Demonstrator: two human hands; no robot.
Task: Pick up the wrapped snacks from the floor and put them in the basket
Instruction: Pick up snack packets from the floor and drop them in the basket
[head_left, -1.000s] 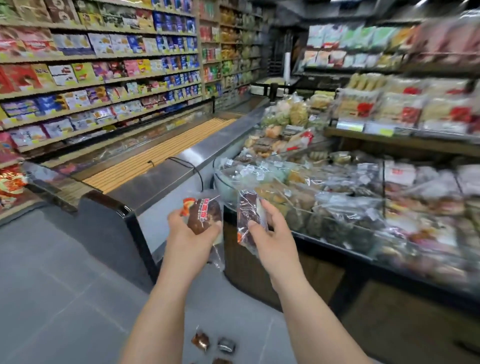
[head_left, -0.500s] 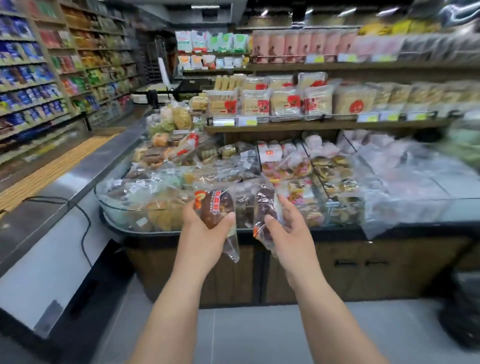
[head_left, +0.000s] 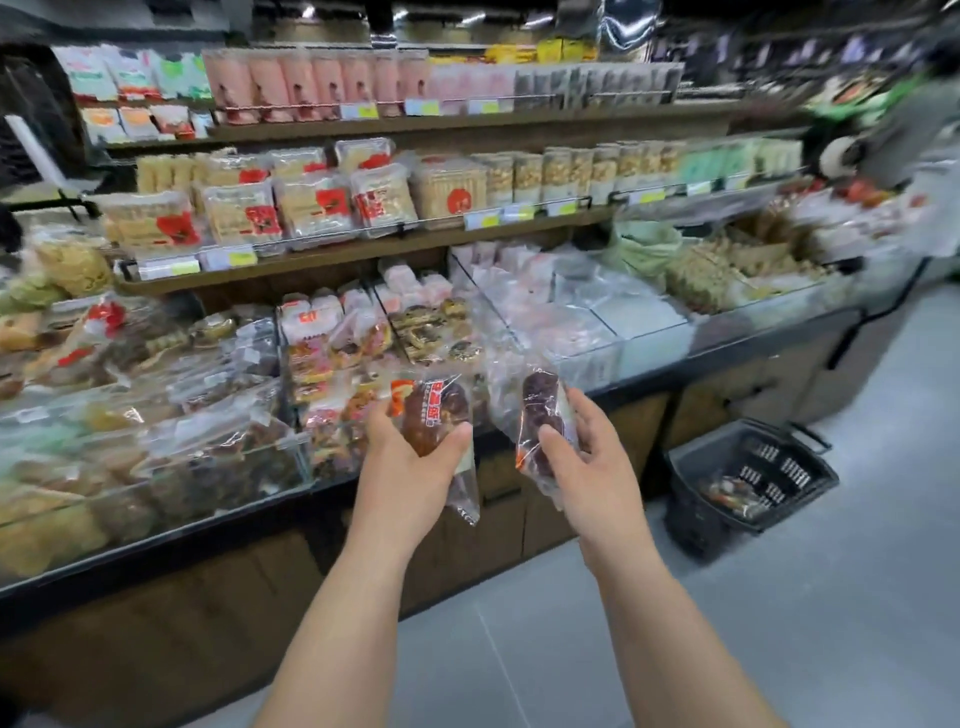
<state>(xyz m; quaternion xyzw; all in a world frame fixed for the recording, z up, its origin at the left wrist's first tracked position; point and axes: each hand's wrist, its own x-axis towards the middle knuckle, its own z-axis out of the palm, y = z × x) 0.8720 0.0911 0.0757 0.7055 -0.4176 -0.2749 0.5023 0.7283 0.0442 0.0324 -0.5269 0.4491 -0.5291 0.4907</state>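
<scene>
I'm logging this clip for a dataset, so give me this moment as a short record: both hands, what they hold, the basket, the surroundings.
left hand: grips left snack, brown, clear wrapper with red print
right hand: grips right snack, dark brown, clear wrapper
basket: black, on the floor at right, beside the display counter, wrapped items inside
task state: neither snack in the basket yet

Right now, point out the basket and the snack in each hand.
basket (head_left: 695, 506): head view, its dark front wall.
left-hand snack (head_left: 432, 420): head view, brown cake inside the wrapper.
right-hand snack (head_left: 540, 401): head view, upper half of the dark cake.
</scene>
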